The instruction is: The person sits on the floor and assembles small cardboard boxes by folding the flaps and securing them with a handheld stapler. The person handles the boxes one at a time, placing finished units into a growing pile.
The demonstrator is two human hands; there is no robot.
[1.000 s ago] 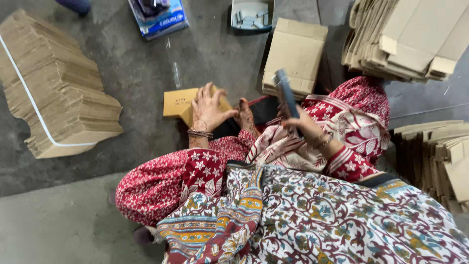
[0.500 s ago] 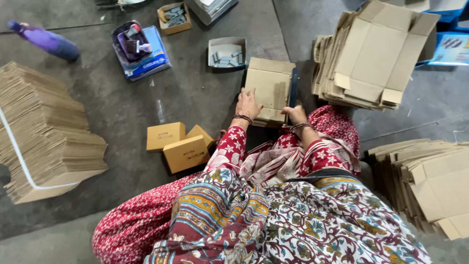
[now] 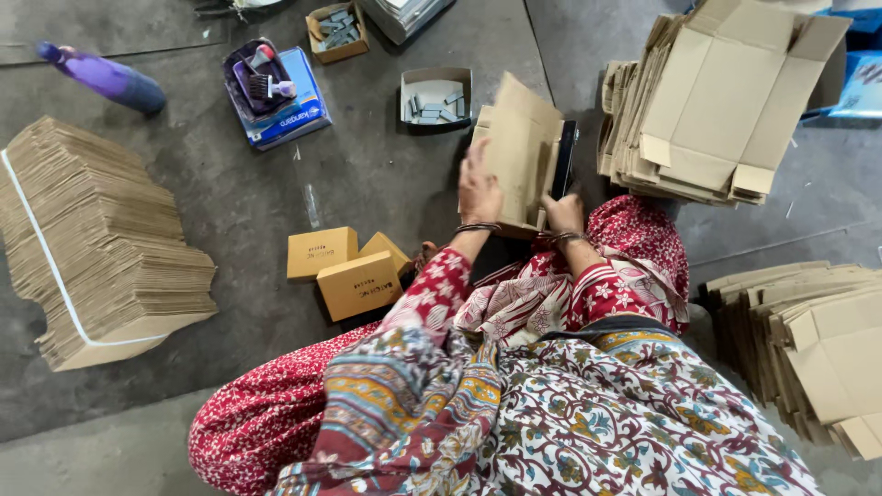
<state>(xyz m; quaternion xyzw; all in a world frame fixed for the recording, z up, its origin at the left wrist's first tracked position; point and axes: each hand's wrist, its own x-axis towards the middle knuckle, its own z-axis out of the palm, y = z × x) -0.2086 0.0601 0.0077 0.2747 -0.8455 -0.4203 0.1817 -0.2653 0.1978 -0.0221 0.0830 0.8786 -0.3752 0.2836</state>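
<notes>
Floor: grey concrete, with an open patch between the stacks, directly ahead of the seated person's knees. Bundled stack of flat cardboard, far left: tan sheets bound by a white strap, its lower edge near the floor's step. Heap of unfolded cartons, upper right, leaning toward the picture's top edge. Second pile of flat cartons, lower right, cut off by the frame. Flat carton blank, centre: plain brown corrugated board, partly folded, raised on edge above the lap. Left hand grips its left side, fingers spread on the board. Right hand clasps its lower right edge beside a dark, slim tool; whether that hand also holds the tool cannot be told. Three small closed boxes, yellow-brown, each with a small dark mark, grouped just left of the knee. Blue box carrying a tray of oddments. Open tray of grey staples, just beyond the blank. Purple bottle, lying on its side, upper left.
</notes>
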